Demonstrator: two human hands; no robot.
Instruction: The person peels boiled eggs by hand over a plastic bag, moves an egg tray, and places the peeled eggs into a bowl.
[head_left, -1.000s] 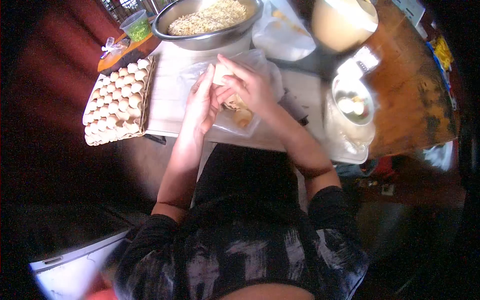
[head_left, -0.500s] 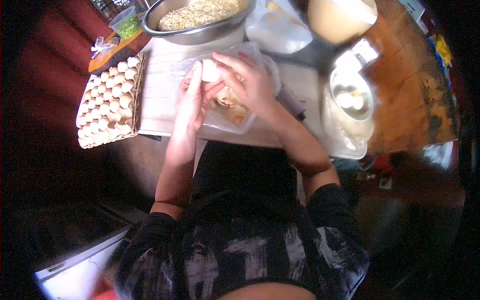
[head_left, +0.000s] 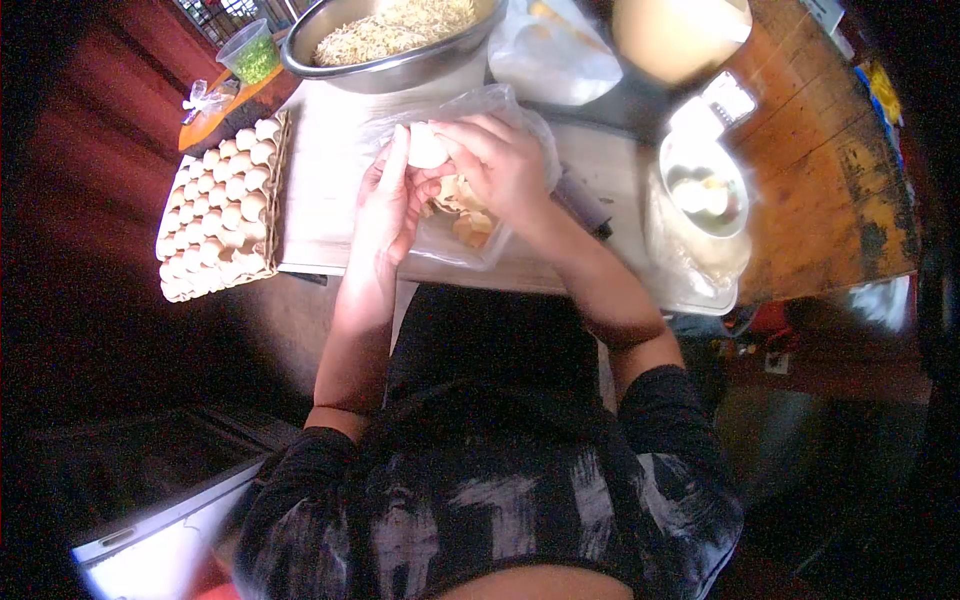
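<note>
A pale egg (head_left: 428, 147) is held between both hands above a clear plastic bag (head_left: 527, 112). My left hand (head_left: 388, 205) is closed around its left side, thumb raised along it. From the right, the fingers of my right hand (head_left: 507, 168) curl over and press on the egg. Broken eggshells (head_left: 470, 228) lie in the bag beneath, partly covered by my hands. On the right, a metal bowl (head_left: 738, 205) contains several whitish eggs (head_left: 703, 197).
A carton of eggs (head_left: 222, 200) sits at the left table edge. Behind stands a large metal bowl (head_left: 385, 72) of pale shreds, with a tub of chopped greens (head_left: 254, 62) beside it. A white plastic bag (head_left: 550, 60) and a beige container (head_left: 680, 35) are at the back.
My right fingers have curled down closer onto the egg, and more of its white surface shows. My left hand stays nearly in place. The view has shifted very slightly.
</note>
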